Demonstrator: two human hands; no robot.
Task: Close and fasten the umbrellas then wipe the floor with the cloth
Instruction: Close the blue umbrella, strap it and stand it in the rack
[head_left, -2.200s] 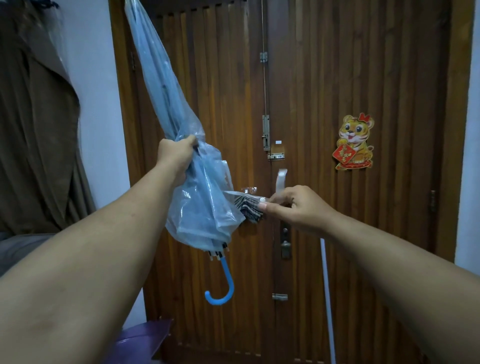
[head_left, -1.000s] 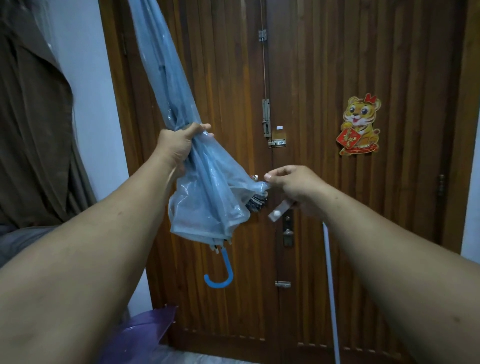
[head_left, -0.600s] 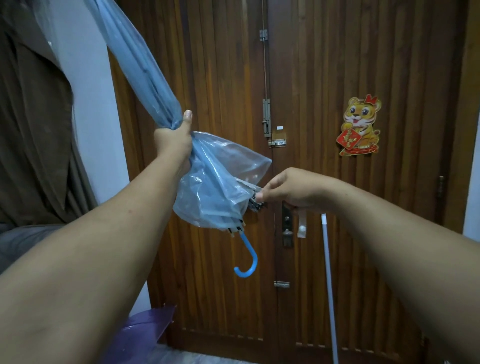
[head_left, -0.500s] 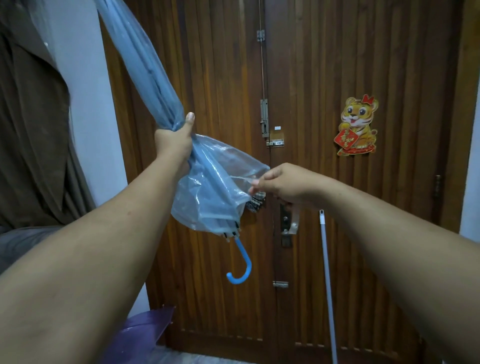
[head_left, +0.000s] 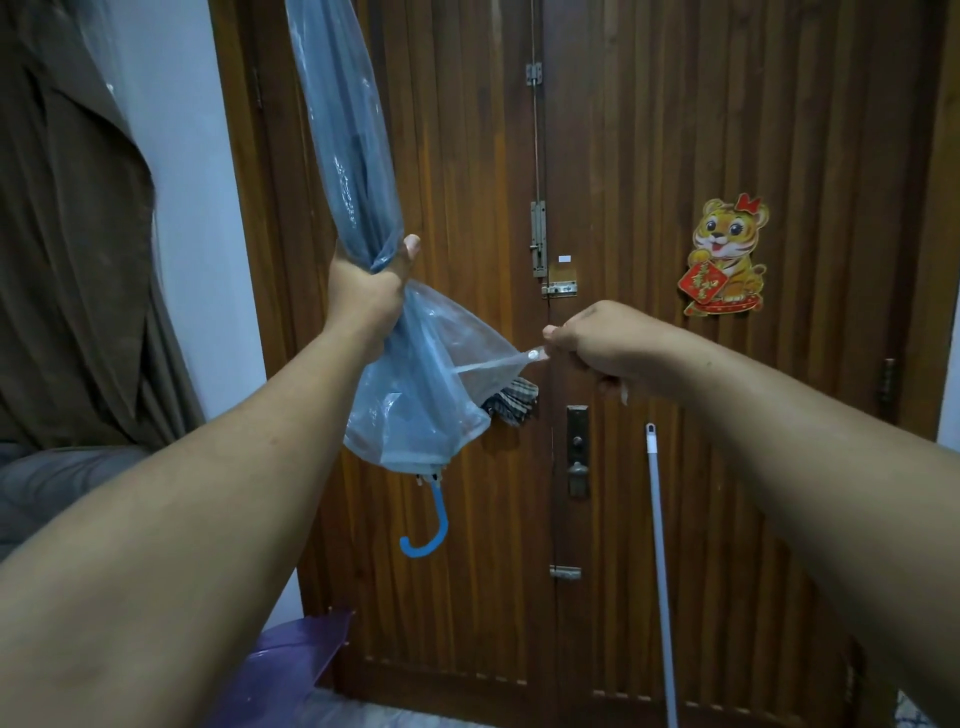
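A translucent blue umbrella (head_left: 353, 156) hangs folded in front of the wooden door, tip up, its blue hook handle (head_left: 428, 525) pointing down. My left hand (head_left: 371, 283) grips the gathered canopy around its middle. My right hand (head_left: 592, 343) pinches the umbrella's fastening strap (head_left: 498, 361), which has a white snap at its end, and holds it stretched out to the right. A dark checked folded umbrella (head_left: 511, 400) hangs on the door handle behind the blue canopy. No cloth is in view.
A purple umbrella (head_left: 291, 670) lies on the floor at the lower left. A pale mop or broom pole (head_left: 660, 571) leans against the door (head_left: 649, 156). Brown curtains (head_left: 67, 260) hang at the left. A tiger sticker (head_left: 724, 260) is on the door.
My right hand let go of the canopy edge and took the strap, pulling it taut to the right. The umbrella swung from tilted back to nearly upright in my left hand.
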